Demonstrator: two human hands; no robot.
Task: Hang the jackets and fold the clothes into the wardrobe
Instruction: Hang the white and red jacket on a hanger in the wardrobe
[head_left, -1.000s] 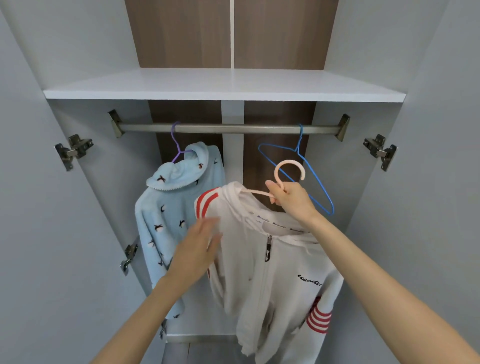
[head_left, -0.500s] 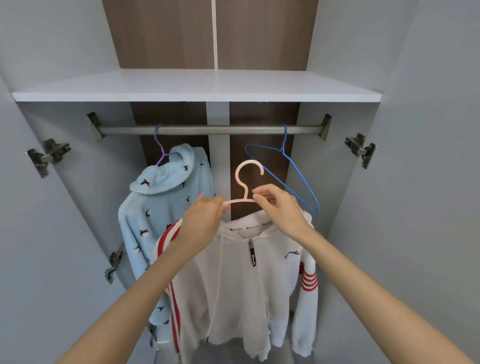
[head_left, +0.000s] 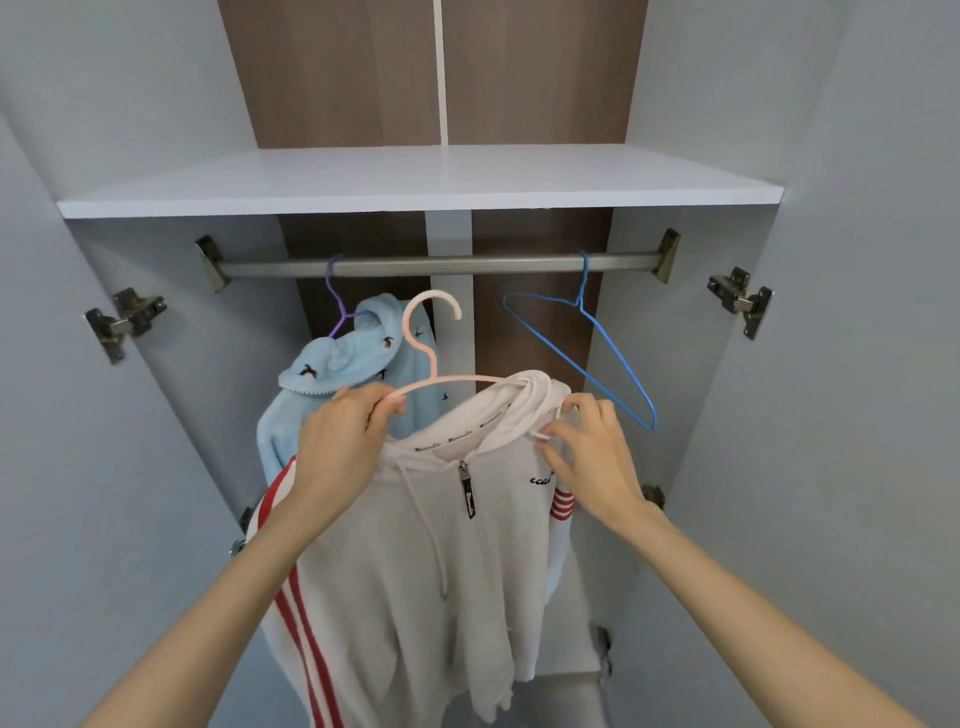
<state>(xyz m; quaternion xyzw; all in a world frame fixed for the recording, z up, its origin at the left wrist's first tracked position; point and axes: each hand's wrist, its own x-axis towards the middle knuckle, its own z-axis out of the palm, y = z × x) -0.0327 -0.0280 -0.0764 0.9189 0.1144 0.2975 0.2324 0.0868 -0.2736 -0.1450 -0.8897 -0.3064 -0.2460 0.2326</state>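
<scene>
The open wardrobe (head_left: 337, 78) fills the frame, with a brown back panel, grey side walls and metal hinges (head_left: 124, 317) at mid-left and mid-right. A white shelf (head_left: 415, 182) spans the upper part, and a metal rail (head_left: 441, 265) runs just beneath it.

At centre and lower centre hangs the white jacket (head_left: 415, 571), zipped, with red stripes down the sleeve at lower left and across the sleeve at centre right. It sits on the pink hanger (head_left: 432, 366), whose hook is below the rail and not on it. Behind it, centre left, a light blue fleece top (head_left: 343, 364) with small dark bird shapes hangs from a purple hanger (head_left: 329, 283) on the rail. A bare blue hanger (head_left: 614, 356) hangs at the right end of the rail.

The left hand (head_left: 343, 447) has its fingers curled tight around the left end of the pink hanger. The right hand (head_left: 592, 447) pinches the jacket's fabric at the shoulder on the right, fingers bent onto the cloth.

Black script on the chest begins "eca", and the rest is hidden. A repeated script word runs along the neck tape and down the black zipper pull (head_left: 467, 496), too small to read.
</scene>
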